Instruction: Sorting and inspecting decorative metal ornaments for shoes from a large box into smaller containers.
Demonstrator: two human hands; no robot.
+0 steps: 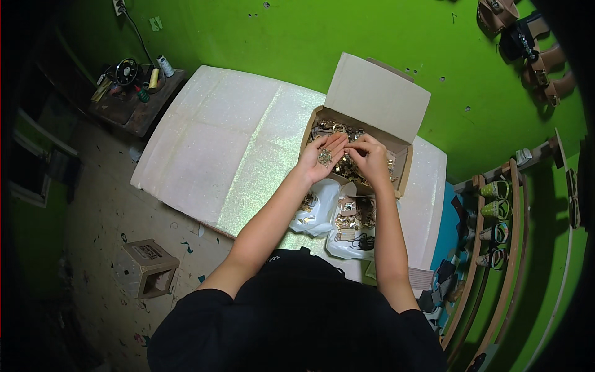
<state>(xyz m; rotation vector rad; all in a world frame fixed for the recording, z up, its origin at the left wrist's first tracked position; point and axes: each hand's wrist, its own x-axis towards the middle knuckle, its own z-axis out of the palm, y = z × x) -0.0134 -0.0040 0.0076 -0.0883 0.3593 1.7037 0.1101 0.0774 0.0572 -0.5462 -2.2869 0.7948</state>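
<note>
The room is closed off by a bright green wall (279, 49), against which a broad table covered in whitish, glittering sheeting (186, 149) is placed. To the right, a slatted wooden rack (518, 217) is hung with sandals (496, 190). At the table's far edge, an open brown cardboard box (377, 93) is set with its flap raised, and it is filled with a jumble of gold and silver metal fittings (348, 168). On the floor to the left, a smaller brown carton (150, 253) is seen. Just in front of the open box, two white plastic bags (319, 218) are laid side by side, and more shiny fittings are held in them. Above the box, the left hand (315, 155) is held palm up and spread, with a cluster of small metallic pieces (324, 158) supported in it. The right hand (372, 159) is brought close beside the left fingers, its fingertips drawn together; whether anything is pinched there cannot be told.
</note>
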